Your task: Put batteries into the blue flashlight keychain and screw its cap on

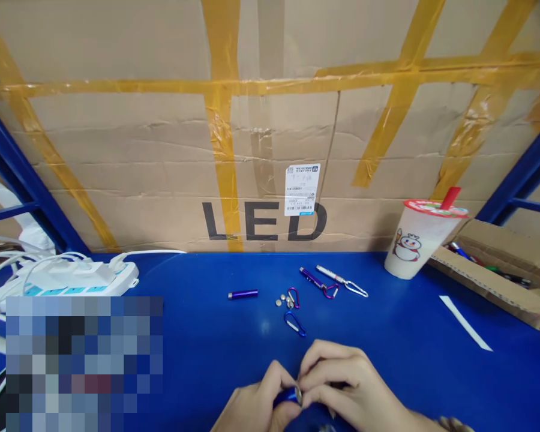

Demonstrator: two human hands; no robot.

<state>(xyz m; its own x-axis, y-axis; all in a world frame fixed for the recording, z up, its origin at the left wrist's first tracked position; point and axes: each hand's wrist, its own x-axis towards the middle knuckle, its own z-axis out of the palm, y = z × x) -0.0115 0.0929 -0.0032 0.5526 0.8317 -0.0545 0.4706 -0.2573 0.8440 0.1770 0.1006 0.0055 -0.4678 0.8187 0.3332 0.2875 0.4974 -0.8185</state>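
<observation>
My left hand [263,399] is closed around a small blue flashlight tube [288,396], whose silver-rimmed end faces right. My right hand [348,378] has its fingers pinched together at that end, and whatever lies between them is hidden. Beyond my hands lies a blue carabiner clip [294,324]. Several button cells [283,298] sit in a loose cluster beside a purple carabiner clip [293,297]. To their left is a purple tube [243,294]. Farther back rest a purple penlight [312,278] and a white penlight [330,274], each with a carabiner clip attached.
A lidded drink cup [405,246] with a red straw stands at the back right, beside an open cardboard tray [499,288] holding pens or penlights. A white paper strip [465,324] lies nearby. Left is a white power strip [81,277] with cables. A taped carton [162,180] forms the back.
</observation>
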